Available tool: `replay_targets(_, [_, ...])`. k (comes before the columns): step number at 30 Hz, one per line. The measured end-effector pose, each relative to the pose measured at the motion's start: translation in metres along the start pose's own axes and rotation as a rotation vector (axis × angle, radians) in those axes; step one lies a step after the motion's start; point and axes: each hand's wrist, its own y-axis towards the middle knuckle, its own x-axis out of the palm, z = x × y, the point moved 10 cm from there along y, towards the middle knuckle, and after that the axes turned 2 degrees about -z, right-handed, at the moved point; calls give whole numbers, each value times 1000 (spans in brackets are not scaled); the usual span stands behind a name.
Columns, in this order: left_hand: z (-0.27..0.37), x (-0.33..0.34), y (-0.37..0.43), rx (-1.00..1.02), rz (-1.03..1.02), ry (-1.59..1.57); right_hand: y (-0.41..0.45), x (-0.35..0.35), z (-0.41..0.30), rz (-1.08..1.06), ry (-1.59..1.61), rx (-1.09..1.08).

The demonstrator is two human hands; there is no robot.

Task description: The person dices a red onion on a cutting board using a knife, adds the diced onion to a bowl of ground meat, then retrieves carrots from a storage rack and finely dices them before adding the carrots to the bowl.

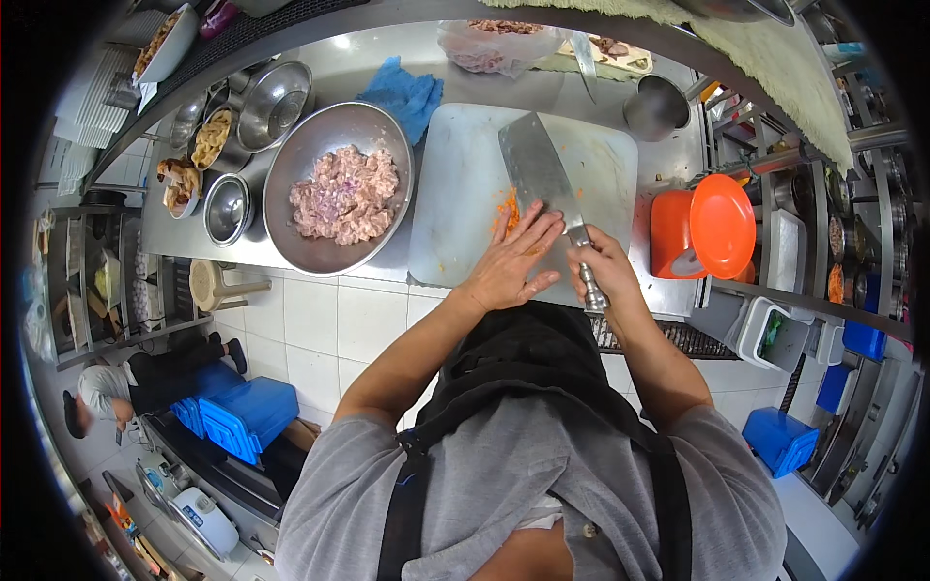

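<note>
My right hand (609, 263) grips the metal handle of a broad cleaver (536, 161). Its blade lies over a white plastic cutting board (459, 171), pointing away from me. Close to the blade's near end, my left hand (508, 256) is spread flat with nothing held, its fingertips at the blade. A small heap of finely chopped orange bits, apparently carrot (512, 203), lies just beyond those fingers, partly hidden by the hand. A few loose bits are scattered on the board.
A large steel bowl (280, 210) of raw minced meat (345, 194) stands left of the board. A blue cloth (403, 93) lies behind it. An orange container (670, 225) is at right; a knife (583, 62) lies at the back. Another person (138, 378) is at lower left.
</note>
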Motion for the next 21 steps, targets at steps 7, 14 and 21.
replay_targets(7, [-53, 4, -18, -185, 86, 95, -29, -23, 9, 9, 9, 7])
replay_targets(14, [-43, 4, -3, -138, 88, 33, -32, -5, 9, -17, 28, -21])
replay_targets(21, [-78, -15, -10, -610, 644, -1478, -31, 14, -3, -69, 211, -39])
